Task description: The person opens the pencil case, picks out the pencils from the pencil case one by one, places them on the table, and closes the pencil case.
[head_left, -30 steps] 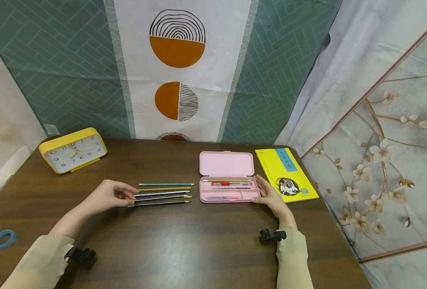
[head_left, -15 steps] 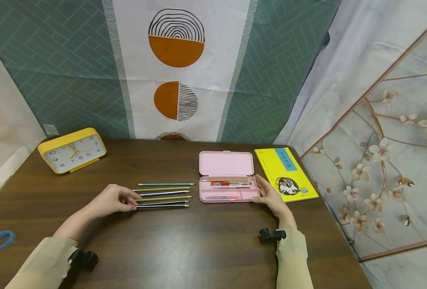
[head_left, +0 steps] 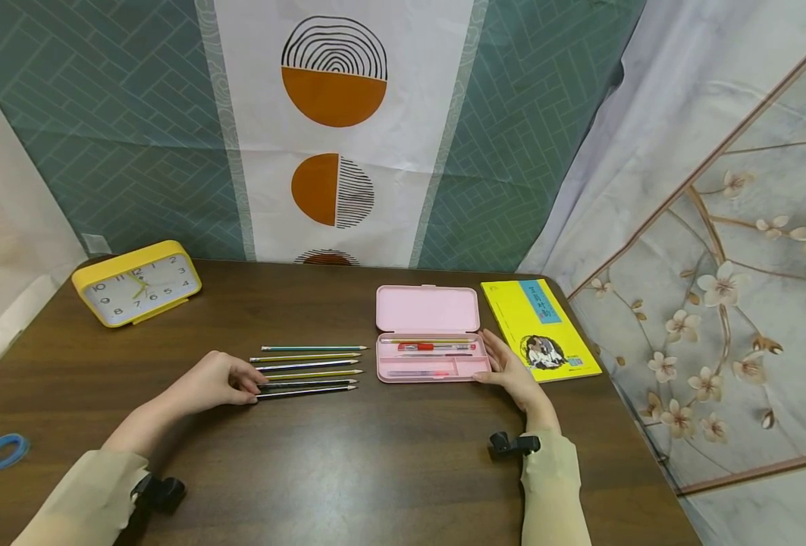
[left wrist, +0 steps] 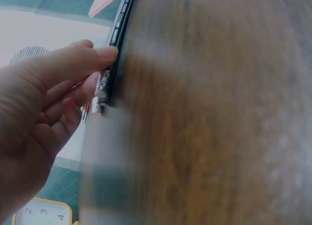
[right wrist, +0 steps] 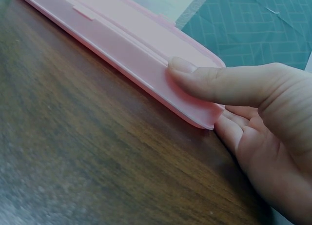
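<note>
My left hand (head_left: 213, 381) pinches the near black pencil (head_left: 307, 392) by its blunt end, between thumb and fingers. In the left wrist view the thumb presses on this black pencil (left wrist: 118, 34), and another pencil end shows beside it. Several more pencils, among them a green one (head_left: 314, 349) and a yellow one (head_left: 317, 374), lie roughly parallel on the table, tips to the right. At the right, my right hand (head_left: 514, 375) holds the end of an opened pink pencil case (head_left: 427, 311). Its thumb lies on the case's front wall (right wrist: 146, 76), fingers around the end. Pens and a pencil lie inside.
A yellow book (head_left: 546, 330) lies right of the case, close behind the right hand. The yellow clock (head_left: 139, 287) stands at the back left. A blue ring, perhaps tape (head_left: 4, 452), lies at the left on the brown table (head_left: 348, 470).
My left hand has shifted slightly right and nearer, bringing the black pencil with it. The pencils at the near side of the row now lie more evenly spread. The right hand has stayed put.
</note>
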Motion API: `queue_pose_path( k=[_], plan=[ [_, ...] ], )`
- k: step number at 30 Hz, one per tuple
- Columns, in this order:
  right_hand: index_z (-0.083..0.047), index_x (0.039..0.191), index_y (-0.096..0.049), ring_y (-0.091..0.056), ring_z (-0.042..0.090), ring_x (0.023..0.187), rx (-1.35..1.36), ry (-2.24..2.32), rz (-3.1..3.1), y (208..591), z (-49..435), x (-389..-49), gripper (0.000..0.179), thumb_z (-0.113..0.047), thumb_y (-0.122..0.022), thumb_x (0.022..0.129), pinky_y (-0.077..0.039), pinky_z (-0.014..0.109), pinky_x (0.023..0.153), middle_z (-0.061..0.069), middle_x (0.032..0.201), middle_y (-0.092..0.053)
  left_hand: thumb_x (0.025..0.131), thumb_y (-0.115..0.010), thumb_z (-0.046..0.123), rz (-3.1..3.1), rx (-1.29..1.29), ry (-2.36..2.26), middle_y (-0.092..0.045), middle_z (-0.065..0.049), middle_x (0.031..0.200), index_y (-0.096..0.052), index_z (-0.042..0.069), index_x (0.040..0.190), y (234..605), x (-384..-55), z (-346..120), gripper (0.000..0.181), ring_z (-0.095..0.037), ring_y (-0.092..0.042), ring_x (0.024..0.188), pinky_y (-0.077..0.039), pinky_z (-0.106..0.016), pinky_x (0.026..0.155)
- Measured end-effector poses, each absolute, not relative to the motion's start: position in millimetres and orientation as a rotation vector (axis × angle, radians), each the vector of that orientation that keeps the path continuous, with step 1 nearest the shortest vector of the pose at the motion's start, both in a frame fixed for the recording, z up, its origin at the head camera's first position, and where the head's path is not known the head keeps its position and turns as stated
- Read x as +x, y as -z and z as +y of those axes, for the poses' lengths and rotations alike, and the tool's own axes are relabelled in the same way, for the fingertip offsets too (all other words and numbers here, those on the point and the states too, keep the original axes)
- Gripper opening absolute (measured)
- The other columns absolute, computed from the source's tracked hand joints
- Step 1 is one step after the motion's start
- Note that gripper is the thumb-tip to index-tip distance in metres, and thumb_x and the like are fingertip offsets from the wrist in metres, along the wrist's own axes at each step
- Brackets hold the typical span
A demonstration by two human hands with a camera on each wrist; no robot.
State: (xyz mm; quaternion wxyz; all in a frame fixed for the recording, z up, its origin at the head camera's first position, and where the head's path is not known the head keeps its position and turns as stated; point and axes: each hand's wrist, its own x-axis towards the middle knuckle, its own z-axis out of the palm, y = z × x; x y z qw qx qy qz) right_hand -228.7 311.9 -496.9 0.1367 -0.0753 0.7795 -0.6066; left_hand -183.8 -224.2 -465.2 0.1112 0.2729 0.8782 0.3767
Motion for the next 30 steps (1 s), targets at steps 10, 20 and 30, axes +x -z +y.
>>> queue_pose_path(
  k=[10,20,30],
  plan=[
    [-0.008,0.157,-0.012,-0.013,0.030,0.152,-0.223,1.760,2.249,496.3,312.0,-228.8,0.095,-0.004,-0.073,0.085,-0.020,0.034,0.116,0.012,0.164,-0.016,0.076,-0.080,0.004,2.578,0.800,-1.085,-0.075,0.000,0.081,-0.075,0.000,0.098,464.5,-184.4,-222.4,0.022,0.001,-0.068,0.072,-0.055,-0.021,0.064],
    [-0.008,0.157,-0.012,-0.013,0.030,0.152,-0.219,1.755,2.250,495.8,311.8,-228.2,0.094,-0.005,-0.072,0.085,-0.018,0.037,0.116,0.012,0.164,-0.016,0.075,-0.080,0.004,2.627,0.819,-1.043,-0.075,0.001,0.080,-0.075,0.000,0.099,465.9,-185.6,-223.0,0.025,0.001,-0.068,0.072,-0.054,-0.021,0.062],
    [-0.008,0.157,-0.012,-0.013,0.030,0.152,-0.223,1.753,2.253,495.7,312.0,-228.4,0.094,-0.005,-0.072,0.085,-0.018,0.036,0.116,0.012,0.164,-0.015,0.074,-0.082,0.005,2.660,0.813,-1.040,-0.075,0.001,0.081,-0.075,0.001,0.098,464.9,-184.9,-221.8,0.025,0.001,-0.067,0.072,-0.054,-0.021,0.063]
  ],
)
